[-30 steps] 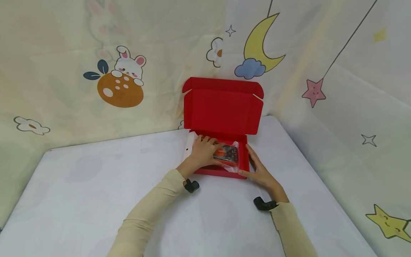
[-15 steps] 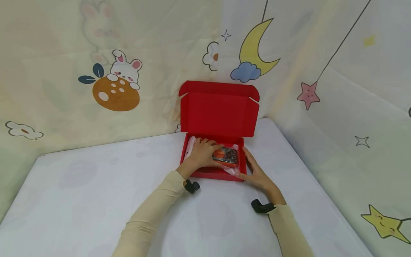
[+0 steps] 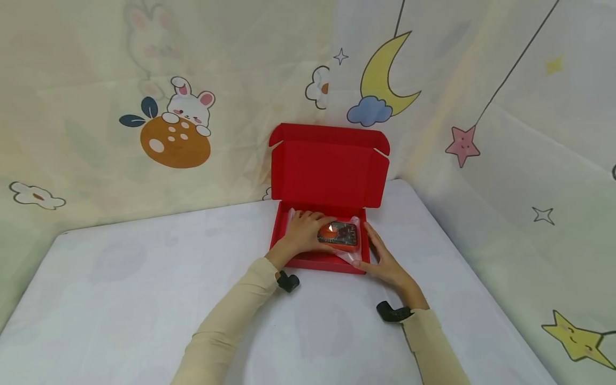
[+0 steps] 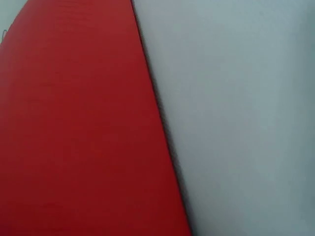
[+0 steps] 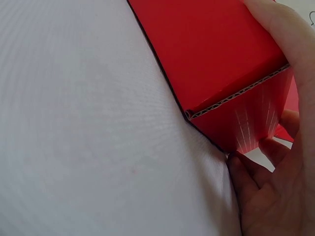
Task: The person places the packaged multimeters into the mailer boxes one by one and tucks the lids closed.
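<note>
A red cardboard box (image 3: pixel 327 262) stands on the table with its lid (image 3: pixel 329 171) raised at the back. In it lies an orange and dark multimeter (image 3: pixel 345 233) with a round dial, on white wrapping (image 3: pixel 347 255). My left hand (image 3: pixel 303 233) reaches into the box and grips the multimeter's left part; the hand hides that end. At the front right corner, my right hand (image 3: pixel 389 263) holds the box, thumb on the front wall and fingers along the side. The right wrist view shows the box corner (image 5: pixel 221 49) within that hand (image 5: pixel 278 196). Only the box's red wall (image 4: pixel 83 128) and tabletop appear in the left wrist view.
The white-covered table (image 3: pixel 144 289) extends left of and in front of the box. Printed cloth walls (image 3: pixel 250 96) rise behind it and to the right. Black wrist bands (image 3: pixel 394 311) sit on both forearms.
The white wrapping at the left, earlier lying over the box's left wall, is now inside it. The left hand stays on the multimeter, the right hand on the corner. The head view has shifted slightly.
</note>
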### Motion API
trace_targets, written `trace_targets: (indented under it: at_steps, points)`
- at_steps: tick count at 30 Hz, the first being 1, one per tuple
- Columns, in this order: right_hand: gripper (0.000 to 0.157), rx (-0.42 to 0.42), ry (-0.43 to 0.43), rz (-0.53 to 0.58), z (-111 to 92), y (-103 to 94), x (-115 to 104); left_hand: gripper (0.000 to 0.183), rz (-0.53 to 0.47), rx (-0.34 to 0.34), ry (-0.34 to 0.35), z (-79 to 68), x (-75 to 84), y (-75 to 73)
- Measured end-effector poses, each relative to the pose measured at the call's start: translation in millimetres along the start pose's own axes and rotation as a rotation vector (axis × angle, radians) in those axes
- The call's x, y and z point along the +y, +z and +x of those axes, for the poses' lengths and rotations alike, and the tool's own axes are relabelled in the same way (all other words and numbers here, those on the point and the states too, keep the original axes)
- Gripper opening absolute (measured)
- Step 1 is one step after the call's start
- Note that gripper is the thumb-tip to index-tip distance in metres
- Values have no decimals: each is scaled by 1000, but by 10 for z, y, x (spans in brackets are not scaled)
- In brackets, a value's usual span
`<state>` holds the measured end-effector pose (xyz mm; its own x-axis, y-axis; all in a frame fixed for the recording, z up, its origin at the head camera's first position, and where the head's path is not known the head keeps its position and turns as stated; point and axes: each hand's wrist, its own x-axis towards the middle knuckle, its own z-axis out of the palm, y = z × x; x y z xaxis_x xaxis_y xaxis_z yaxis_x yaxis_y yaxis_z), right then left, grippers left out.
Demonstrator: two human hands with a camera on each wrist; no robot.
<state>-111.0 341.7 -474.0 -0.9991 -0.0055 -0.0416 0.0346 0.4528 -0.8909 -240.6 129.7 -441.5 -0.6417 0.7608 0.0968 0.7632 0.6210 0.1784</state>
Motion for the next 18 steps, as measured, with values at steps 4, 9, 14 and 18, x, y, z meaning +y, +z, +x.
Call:
trace_targets:
  at_steps: [4,9,14,18]
  points:
    - [102,2,1,1,-5,19,-15,83,-12,12,-2,-18,-24,33]
    - [100,-5,7,-5,-16,9,-22,85,-33,-6,-15,-22,-35,64]
    - [101,-12,17,1,-26,-11,-37,88,-33,-50,-14,-7,-42,100]
    - [101,-16,17,0,-14,-5,-17,91,14,-91,-7,-11,-51,122]
